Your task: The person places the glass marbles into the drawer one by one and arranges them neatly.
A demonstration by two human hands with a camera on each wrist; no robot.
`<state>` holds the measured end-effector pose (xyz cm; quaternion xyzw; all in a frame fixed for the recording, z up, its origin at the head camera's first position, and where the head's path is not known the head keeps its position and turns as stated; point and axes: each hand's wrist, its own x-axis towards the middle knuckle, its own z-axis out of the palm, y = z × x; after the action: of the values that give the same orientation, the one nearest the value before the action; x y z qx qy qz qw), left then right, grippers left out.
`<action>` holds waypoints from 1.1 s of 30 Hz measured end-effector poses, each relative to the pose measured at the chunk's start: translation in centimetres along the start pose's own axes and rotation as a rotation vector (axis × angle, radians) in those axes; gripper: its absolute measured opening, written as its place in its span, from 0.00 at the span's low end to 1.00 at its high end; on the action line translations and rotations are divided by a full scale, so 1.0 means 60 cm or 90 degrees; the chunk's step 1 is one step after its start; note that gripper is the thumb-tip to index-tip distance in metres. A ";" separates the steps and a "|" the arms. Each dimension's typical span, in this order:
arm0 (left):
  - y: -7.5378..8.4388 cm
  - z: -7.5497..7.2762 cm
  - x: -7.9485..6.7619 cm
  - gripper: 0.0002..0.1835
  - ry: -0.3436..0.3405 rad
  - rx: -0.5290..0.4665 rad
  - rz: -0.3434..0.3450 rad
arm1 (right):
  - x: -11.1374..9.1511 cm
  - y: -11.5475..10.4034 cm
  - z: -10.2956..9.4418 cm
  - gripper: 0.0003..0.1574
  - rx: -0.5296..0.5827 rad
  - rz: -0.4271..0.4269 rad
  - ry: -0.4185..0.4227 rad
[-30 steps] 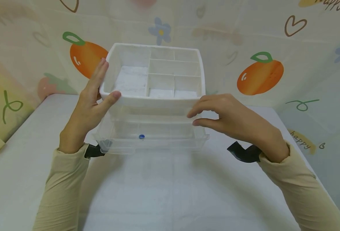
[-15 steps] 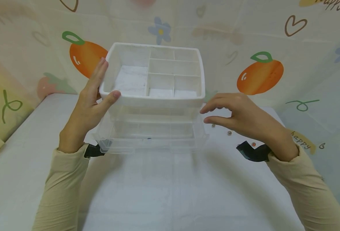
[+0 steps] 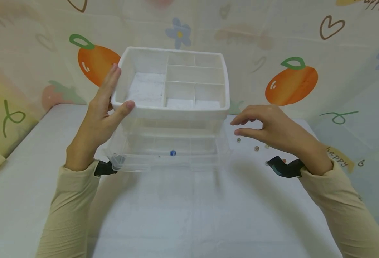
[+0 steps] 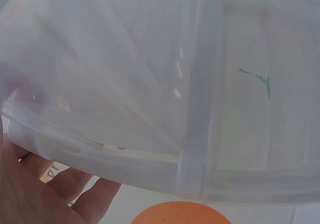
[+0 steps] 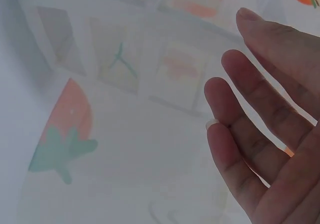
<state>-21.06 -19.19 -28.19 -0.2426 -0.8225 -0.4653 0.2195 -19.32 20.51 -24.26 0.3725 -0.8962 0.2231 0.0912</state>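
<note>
A white storage box (image 3: pixel 179 114) stands on the table in the head view, its upper tray divided into compartments. Below the tray a clear drawer (image 3: pixel 195 163) is pulled out at the front. Inside that drawer lies a small round blue bead (image 3: pixel 173 153). My left hand (image 3: pixel 100 118) holds the box's left side, thumb over the front corner and fingers along the side. Just right of the box hovers my right hand (image 3: pixel 268 130), fingers loosely bent with a gap between thumb and fingertips, holding nothing. The right wrist view also shows these bent fingers (image 5: pixel 220 101).
Several small round beads (image 3: pixel 256 148) lie on the white table (image 3: pixel 163 218), below and beside the right hand. A patterned cloth (image 3: pixel 241 21) hangs behind the table. Black straps (image 3: pixel 284 167) are on both wrists.
My right hand has moved right, away from the box's front corner, uncovering beads on the table. The blue bead has shifted right within the drawer. My left hand stays put.
</note>
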 end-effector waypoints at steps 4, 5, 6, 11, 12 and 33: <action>-0.001 -0.001 0.000 0.40 -0.001 0.006 -0.003 | -0.004 0.008 0.006 0.14 0.010 0.024 -0.006; -0.001 -0.001 0.000 0.40 -0.001 0.008 -0.003 | -0.005 0.011 0.007 0.13 0.013 0.030 -0.008; -0.001 -0.002 0.000 0.40 -0.002 0.009 -0.004 | -0.005 0.014 0.008 0.13 0.015 0.037 -0.009; 0.000 -0.002 0.000 0.40 -0.003 0.016 -0.008 | -0.008 0.035 0.019 0.13 0.023 0.060 -0.021; 0.000 -0.002 0.000 0.40 -0.003 0.018 -0.008 | -0.009 0.041 0.022 0.13 0.024 0.065 -0.026; -0.001 -0.001 0.001 0.40 0.002 0.008 -0.008 | -0.010 0.107 0.071 0.16 0.062 0.194 -0.094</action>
<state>-21.13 -19.28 -28.17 -0.2352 -0.8268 -0.4615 0.2192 -23.44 22.86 -30.36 0.2514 -0.9348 0.2495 -0.0281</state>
